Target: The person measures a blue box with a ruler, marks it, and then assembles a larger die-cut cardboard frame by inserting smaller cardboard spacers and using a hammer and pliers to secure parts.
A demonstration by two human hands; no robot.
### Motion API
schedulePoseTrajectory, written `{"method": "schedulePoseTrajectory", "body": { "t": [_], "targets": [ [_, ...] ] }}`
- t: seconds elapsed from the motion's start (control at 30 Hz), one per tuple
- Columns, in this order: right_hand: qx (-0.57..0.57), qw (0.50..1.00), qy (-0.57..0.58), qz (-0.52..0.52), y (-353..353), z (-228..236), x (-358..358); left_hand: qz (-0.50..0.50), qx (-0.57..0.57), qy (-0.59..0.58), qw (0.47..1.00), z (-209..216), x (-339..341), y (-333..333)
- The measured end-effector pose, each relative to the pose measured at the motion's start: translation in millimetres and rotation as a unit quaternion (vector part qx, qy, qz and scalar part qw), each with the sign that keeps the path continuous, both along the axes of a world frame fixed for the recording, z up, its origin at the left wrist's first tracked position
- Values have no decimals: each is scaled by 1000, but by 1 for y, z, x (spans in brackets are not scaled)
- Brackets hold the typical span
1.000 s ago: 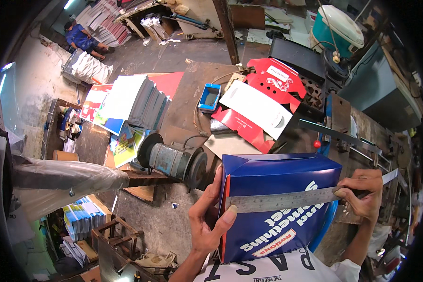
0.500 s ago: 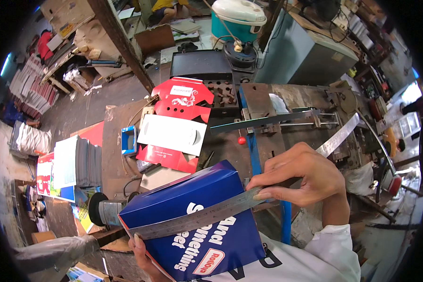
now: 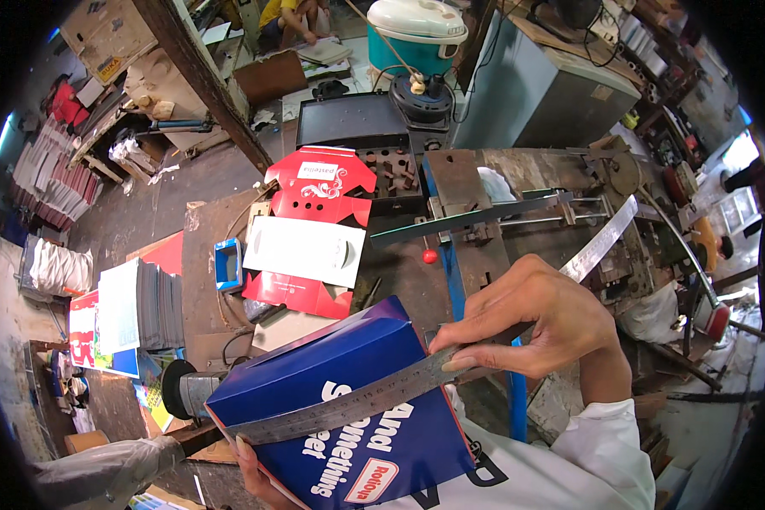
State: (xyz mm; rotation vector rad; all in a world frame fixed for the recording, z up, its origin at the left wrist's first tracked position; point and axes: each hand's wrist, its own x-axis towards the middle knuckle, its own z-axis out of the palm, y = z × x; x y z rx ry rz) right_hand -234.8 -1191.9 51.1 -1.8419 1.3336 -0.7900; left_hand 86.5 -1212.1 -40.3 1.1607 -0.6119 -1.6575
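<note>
A blue cardboard box (image 3: 314,374) with white lettering is tilted close in front of me. Across its printed face lies a long steel ruler (image 3: 348,405), whose far end sticks out to the upper right past my wrist. My right hand (image 3: 540,327) pinches the ruler between thumb and fingers at the box's right edge. At the lower left, my left hand (image 3: 259,478) has a fingertip by the ruler's near end and grips the box's left edge; most of that hand is hidden behind the box.
Flat red carton blanks (image 3: 336,174) and a white card (image 3: 302,251) lie on the bench. A paper cutter's long blade (image 3: 476,219) spans the middle. A stack of sheets (image 3: 157,306) stands left, beside a small blue frame (image 3: 228,264). Farther back, a person (image 3: 293,19) sits near a teal cooler (image 3: 412,55).
The box, ruler and both hands have shifted slightly left and down in view. The background has also shifted a little. My grip on the ruler and box looks the same.
</note>
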Motion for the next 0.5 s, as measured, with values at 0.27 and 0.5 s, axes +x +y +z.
{"method": "schedulePoseTrajectory", "body": {
  "t": [0.27,0.5],
  "targets": [
    [4,998,21,-62,-2,-17,-4,-22,30,18,999,-4,-7,-3],
    [-27,938,32,-345,18,-51,-33,-7,36,24,999,-67,42,-13]
  ]
}}
